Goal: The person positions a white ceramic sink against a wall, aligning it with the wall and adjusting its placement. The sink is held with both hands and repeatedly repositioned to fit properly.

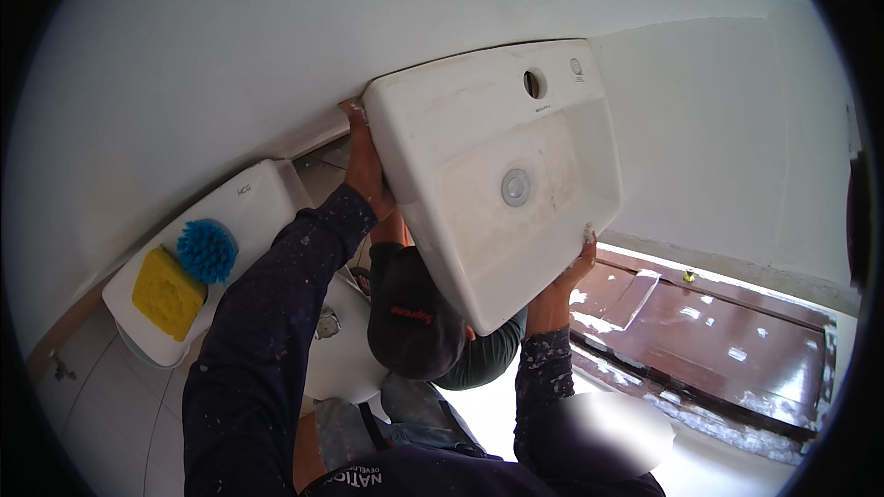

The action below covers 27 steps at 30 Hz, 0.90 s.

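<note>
Washbasin (pixel 488 212), rectangular, white glazed ceramic: in the head view, held up mid-picture, bowl facing the camera, back edge just beside the pale plain wall (pixel 230 64); whether the two touch, I cannot tell.
Left hand (pixel 366 166): wrapped about the basin's left side, fingertips by the back corner; part of the grip is hidden.
Right hand (pixel 573 271): curled round the front edge near the right corner, gripping it, fingers partly tucked out of sight.
Round grey metal drain (pixel 516 188): already seated in the bowl floor.
Round tap hole (pixel 533 84): bare, no tap fitted.
Co-worker in a dark cap (pixel 414 313): head and shoulder by the basin's lower left edge, partly beneath it; what that person's hands do is hidden.
Underside: out of view, so any bracket or pipe joint cannot be judged.
Done so far: the basin is up and alongside the wall, drain in place.
Left to do: with both hands bearing on it, the basin seems not yet secured, and the tap hole is unfilled.
White ceramic cistern (pixel 262 212): at the left, carrying a round blue bristle brush (pixel 206 250) and a yellow block sponge (pixel 168 294), both untouched.
</note>
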### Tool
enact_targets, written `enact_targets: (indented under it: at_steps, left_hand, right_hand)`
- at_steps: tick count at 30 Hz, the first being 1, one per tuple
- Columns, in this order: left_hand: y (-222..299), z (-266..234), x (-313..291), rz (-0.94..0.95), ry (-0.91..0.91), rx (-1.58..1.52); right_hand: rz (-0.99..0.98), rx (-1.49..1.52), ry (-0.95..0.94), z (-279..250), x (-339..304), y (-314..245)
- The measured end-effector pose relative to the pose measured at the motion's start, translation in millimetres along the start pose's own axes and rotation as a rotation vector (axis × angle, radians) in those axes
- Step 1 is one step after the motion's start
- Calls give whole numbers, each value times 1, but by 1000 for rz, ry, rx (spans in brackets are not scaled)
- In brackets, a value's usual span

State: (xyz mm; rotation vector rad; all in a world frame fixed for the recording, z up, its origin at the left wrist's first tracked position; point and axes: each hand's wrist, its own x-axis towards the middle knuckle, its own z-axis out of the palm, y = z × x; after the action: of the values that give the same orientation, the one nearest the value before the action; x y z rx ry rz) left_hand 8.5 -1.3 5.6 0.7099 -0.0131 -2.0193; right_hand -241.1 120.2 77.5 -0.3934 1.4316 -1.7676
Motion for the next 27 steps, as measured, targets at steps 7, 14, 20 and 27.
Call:
enact_targets:
  at_steps: [7, 14, 20, 27]
  left_hand:
    - [1, -2, 0, 1, -36, 28]
    - [1, -2, -1, -14, -12, 26]
    - [-2, -4, 1, 16, -47, 4]
    - [-2, -4, 1, 7, -23, 42]
  right_hand:
    - [-4, -29, 23, 3, -2, -1]
    - [2, 49, 13, 9, -2, 0]
    - [5, 25, -17, 10, -6, -2]
    - [22, 49, 20, 6, -2, 0]
